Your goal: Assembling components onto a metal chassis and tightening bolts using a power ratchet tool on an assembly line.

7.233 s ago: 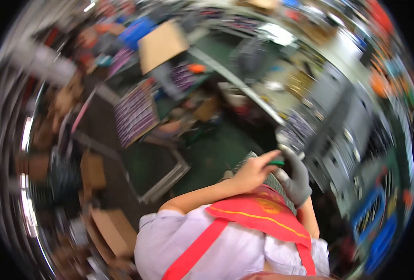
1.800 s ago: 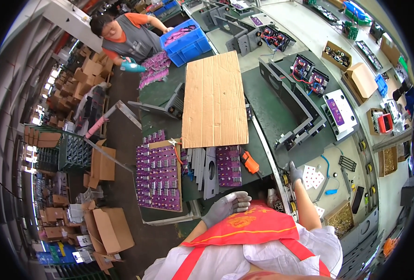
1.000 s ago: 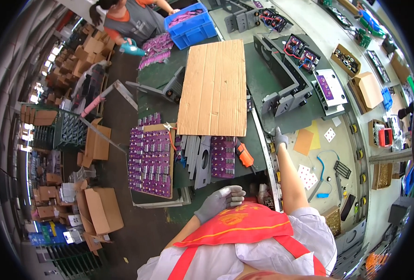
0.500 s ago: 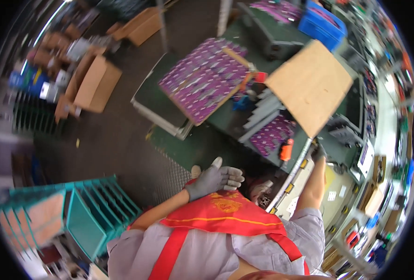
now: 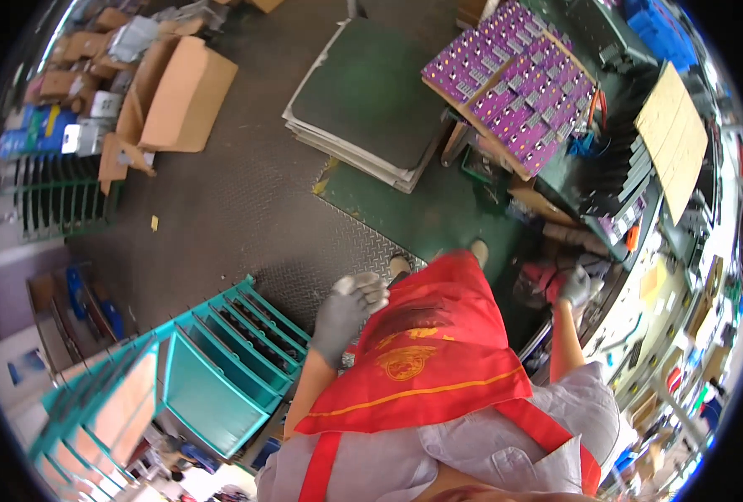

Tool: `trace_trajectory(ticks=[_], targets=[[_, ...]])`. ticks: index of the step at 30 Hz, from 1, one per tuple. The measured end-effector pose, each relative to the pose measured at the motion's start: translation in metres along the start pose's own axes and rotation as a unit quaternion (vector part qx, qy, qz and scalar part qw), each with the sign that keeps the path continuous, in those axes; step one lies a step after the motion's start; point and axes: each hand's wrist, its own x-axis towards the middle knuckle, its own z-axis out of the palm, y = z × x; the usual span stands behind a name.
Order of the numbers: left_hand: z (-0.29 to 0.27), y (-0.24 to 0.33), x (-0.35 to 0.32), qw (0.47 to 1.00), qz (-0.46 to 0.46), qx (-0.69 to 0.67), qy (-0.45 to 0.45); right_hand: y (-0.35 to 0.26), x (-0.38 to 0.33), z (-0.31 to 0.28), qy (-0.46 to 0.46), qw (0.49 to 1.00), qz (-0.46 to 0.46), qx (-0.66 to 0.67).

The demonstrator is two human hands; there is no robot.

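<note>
My left hand (image 5: 344, 318), in a grey glove with pale fingertips, hangs in front of the red apron (image 5: 438, 343). Its fingers are loosely stretched and nothing is in them; the turquoise slotted rack (image 5: 221, 389) is the nearest thing on that side. My right hand (image 5: 576, 287), gloved the same way, is low by the bench edge, its fingers loosely apart with no held object showing. Close beside it, under the bench, lies a blurred red and dark thing (image 5: 540, 280) whose kind I cannot tell. Purple printed circuit board panels (image 5: 539, 100) lie ahead of me, out of reach of both hands.
A low stack of dark green-topped sheets (image 5: 371, 92) stands on the floor ahead. On the right bench are dark slotted holders (image 5: 618, 188), a light wooden board (image 5: 675, 138), an orange-handled tool (image 5: 632, 238) and a blue bin (image 5: 660, 29). Cardboard boxes (image 5: 189, 96) stand far left.
My view has swung left, so the bench and purple panels sit farther right and the turquoise rack shows more. My right hand has come away from beside the wooden board and dropped low.
</note>
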Motion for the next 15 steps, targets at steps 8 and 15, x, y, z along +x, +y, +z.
trace_trajectory(ticks=[8,15], targets=[[-0.085,0.141,0.078,0.989,0.003,0.103,0.107,-0.241,-0.165,0.147,-0.690,0.701,0.150,0.102],[-0.116,0.261,0.224,0.951,-0.038,0.283,0.117,-0.346,-0.206,0.345,-0.635,0.669,0.326,0.207]])
